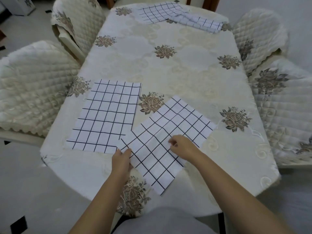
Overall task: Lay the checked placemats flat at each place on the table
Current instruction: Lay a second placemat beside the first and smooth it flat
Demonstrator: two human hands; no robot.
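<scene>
**Placemat sitting askew**

Head view: the near placemat, white with dark grid lines, is lying skewed at the near edge of the table. The left hand is gripping its corner, and the right hand is pinching its middle.

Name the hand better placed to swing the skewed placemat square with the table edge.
Left, probably. The left hand pinches the skewed placemat near its left corner, where a pull turns it; the right hand sits mid-mat, suited to act as pivot.
</scene>
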